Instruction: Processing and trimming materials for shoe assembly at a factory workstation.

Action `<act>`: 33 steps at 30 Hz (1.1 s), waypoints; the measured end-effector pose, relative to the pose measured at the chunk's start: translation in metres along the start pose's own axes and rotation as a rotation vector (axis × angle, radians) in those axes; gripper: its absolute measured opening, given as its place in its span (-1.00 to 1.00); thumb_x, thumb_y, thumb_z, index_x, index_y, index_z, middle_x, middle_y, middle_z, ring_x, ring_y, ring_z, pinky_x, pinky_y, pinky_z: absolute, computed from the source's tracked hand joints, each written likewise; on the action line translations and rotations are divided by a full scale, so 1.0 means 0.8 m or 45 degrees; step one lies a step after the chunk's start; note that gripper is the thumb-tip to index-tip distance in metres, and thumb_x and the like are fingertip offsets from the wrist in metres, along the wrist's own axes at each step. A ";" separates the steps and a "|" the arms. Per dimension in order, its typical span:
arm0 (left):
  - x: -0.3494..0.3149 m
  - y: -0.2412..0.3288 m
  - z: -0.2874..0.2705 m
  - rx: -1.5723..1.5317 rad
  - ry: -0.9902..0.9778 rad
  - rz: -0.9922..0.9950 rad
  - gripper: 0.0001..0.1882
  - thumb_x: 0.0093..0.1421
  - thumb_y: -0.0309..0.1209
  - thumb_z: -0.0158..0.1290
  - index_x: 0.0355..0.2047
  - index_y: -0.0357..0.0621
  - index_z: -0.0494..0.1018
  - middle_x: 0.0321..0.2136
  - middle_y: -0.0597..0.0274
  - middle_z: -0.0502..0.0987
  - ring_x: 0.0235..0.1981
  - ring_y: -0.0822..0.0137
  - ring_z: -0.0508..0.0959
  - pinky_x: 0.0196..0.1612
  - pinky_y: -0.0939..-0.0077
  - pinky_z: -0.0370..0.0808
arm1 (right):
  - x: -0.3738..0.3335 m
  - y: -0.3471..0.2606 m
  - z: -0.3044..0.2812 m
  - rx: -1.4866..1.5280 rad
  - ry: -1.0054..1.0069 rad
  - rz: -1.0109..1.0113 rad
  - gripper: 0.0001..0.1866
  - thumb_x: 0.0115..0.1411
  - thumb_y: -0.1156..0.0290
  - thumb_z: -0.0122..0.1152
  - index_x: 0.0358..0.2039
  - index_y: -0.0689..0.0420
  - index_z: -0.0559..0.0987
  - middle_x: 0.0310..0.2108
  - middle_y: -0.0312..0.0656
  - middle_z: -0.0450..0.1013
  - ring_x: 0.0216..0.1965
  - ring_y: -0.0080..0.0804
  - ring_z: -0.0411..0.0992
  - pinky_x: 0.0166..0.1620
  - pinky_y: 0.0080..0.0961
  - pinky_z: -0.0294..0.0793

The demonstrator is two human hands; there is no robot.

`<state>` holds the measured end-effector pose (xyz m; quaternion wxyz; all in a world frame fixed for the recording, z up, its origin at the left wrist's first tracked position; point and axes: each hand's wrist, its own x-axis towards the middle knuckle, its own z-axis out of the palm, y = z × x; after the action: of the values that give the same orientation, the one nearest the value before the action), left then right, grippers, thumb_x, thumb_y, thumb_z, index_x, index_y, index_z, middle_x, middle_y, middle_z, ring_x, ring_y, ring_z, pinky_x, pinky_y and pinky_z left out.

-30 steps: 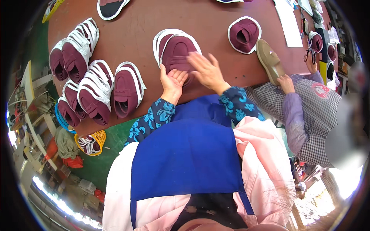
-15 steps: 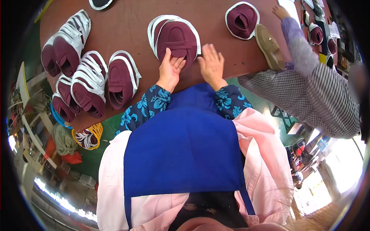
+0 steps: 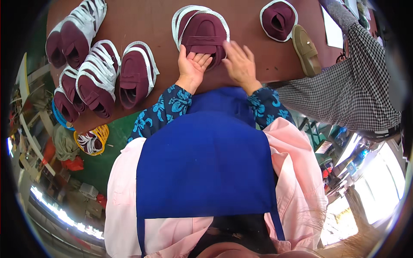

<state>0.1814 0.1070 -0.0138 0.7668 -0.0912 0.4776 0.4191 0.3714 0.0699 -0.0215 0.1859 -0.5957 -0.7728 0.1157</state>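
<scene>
Maroon fabric shoe uppers with white edging stand at the far middle of the table; the front upper (image 3: 206,32) overlaps another upper (image 3: 184,18) behind it. My left hand (image 3: 192,66) lies palm up at the front upper's opening, its thumb apart at the left side and its fingers stretched out over the opening. My right hand (image 3: 241,64) is open, back up, with fingertips at the right edge of the same upper. Whether those fingertips press on it I cannot tell.
Several rows of maroon uppers (image 3: 97,88) stand on the brown table (image 3: 159,77) at left. A lone maroon upper (image 3: 278,21) and an olive loafer (image 3: 306,51) lie at right, beside a person's checked sleeve (image 3: 357,64). A yellow basket (image 3: 101,135) of uppers sits below the table's left edge.
My right hand has shifted slightly right and down, its fingers spreading more. The left hand stays at the upper's opening. The other person's hand has left the view.
</scene>
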 end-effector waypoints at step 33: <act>0.013 -0.036 0.023 0.117 0.281 0.331 -0.46 0.34 -0.06 0.08 0.14 -0.19 0.34 0.10 0.06 0.45 0.15 0.12 0.45 0.21 0.17 0.37 | 0.121 0.017 0.015 1.108 -0.657 0.805 -0.64 -0.06 0.25 0.47 -0.39 0.26 0.59 -0.56 -0.13 0.55 -0.52 -0.38 0.56 -0.40 -0.45 0.56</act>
<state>0.2165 0.1046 -0.0198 0.6525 -0.0391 0.5853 0.4798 0.3572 0.1675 -0.0231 0.1757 -0.6186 -0.4598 0.6125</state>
